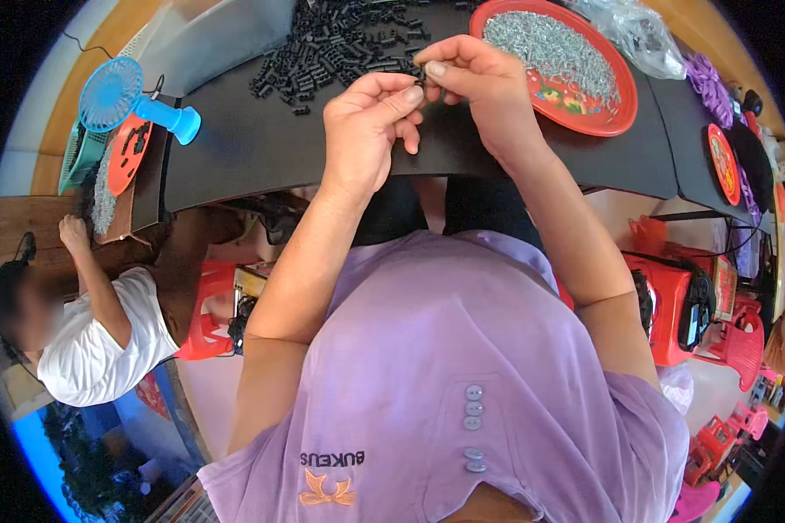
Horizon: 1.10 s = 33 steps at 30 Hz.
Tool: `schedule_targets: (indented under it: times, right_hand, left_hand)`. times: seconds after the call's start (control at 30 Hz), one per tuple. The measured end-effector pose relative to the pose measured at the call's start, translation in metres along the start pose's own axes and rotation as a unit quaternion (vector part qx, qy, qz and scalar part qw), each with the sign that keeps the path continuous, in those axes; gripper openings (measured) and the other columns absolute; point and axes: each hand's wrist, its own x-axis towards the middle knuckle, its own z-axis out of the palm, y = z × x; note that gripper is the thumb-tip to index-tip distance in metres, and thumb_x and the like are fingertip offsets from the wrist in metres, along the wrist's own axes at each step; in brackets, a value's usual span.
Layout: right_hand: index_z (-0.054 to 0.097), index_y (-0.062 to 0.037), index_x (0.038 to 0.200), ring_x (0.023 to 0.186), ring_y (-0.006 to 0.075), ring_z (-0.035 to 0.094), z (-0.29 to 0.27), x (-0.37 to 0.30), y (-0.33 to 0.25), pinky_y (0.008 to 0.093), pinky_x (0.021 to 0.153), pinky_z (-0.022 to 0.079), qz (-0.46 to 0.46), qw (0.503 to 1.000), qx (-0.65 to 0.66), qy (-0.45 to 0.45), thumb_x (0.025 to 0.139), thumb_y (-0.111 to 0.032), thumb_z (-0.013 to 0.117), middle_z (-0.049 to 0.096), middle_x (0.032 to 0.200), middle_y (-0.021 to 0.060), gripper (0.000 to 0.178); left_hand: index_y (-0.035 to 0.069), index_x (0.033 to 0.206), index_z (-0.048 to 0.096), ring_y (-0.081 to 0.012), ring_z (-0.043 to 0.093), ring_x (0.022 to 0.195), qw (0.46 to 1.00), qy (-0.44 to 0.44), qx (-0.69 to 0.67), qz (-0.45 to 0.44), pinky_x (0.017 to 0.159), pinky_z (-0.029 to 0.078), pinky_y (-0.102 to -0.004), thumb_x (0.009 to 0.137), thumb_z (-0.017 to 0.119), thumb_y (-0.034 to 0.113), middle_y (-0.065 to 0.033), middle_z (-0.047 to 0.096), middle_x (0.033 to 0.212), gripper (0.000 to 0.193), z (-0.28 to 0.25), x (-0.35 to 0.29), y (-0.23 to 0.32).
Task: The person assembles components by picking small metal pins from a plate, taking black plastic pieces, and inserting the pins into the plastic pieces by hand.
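Note:
My left hand [371,122] and my right hand [480,83] meet above the near part of the dark table. Between their fingertips is a small black plastic piece [420,78], mostly covered by the fingers. The left thumb and forefinger pinch it from one side, and the right thumb and forefinger close on it from the other. Just beyond lies a heap of small black plastic parts [340,48]. To the right of my right hand, a red tray [615,122] with a flower print carries a pile of small silvery metal pieces [549,52].
A translucent bin [209,39] stands at the far left, near a blue fan [118,91]. Clear plastic bags [632,35] lie at the far right. At left, a person in a white shirt [113,340] sits by another red plate [131,148]. Red stools [667,305] stand at right.

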Motion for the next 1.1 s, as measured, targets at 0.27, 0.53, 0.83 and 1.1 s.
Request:
schedule_targets:
  times: [0.27,0.53,0.83,1.1]
  right_hand:
    - [0.065,-0.0031,0.102,0.074,0.0040,0.056,0.002,-0.003,0.009,0.0192,0.063,0.042,-0.069,0.993,-0.099,0.013,0.091,-0.013,0.062,0.063,0.081,-0.0021,0.015]
    - [0.065,-0.0035,0.103,0.076,0.0031,0.056,0.002,-0.004,0.013,0.0186,0.064,0.042,-0.109,0.988,-0.107,0.009,0.093,-0.011,0.060,0.062,0.082,-0.0030,0.014]
    - [0.065,0.0005,0.100,0.077,0.0092,0.059,0.005,-0.007,0.006,0.0246,0.068,0.049,-0.104,0.990,-0.098,0.009,0.090,-0.009,0.063,0.065,0.084,0.0040,0.015]
    - [0.065,0.0018,0.099,0.081,0.0101,0.063,0.001,-0.008,0.004,0.0247,0.072,0.051,-0.108,0.986,-0.124,0.017,0.087,-0.005,0.064,0.067,0.085,0.0052,0.014]
  left_hand:
    - [-0.005,0.101,0.062,-0.0156,0.059,0.064,1.000,0.008,0.000,0.002,0.049,0.047,-0.0265,0.091,0.061,0.005,-0.0114,0.063,0.084,0.014,0.001,-0.001,0.000]
    - [-0.005,0.100,0.061,-0.0145,0.059,0.063,1.000,0.009,-0.004,0.010,0.049,0.047,-0.0259,0.090,0.061,0.005,-0.0100,0.064,0.082,0.014,0.000,-0.001,-0.002]
    - [-0.004,0.099,0.062,-0.0141,0.058,0.062,1.000,0.012,0.004,0.014,0.049,0.048,-0.0257,0.090,0.062,0.005,-0.0102,0.064,0.082,0.012,0.000,-0.002,-0.003]
    - [-0.005,0.099,0.062,-0.0139,0.059,0.062,0.999,0.011,0.014,0.033,0.048,0.048,-0.0248,0.090,0.062,0.004,-0.0104,0.064,0.080,0.012,0.001,-0.002,-0.004]
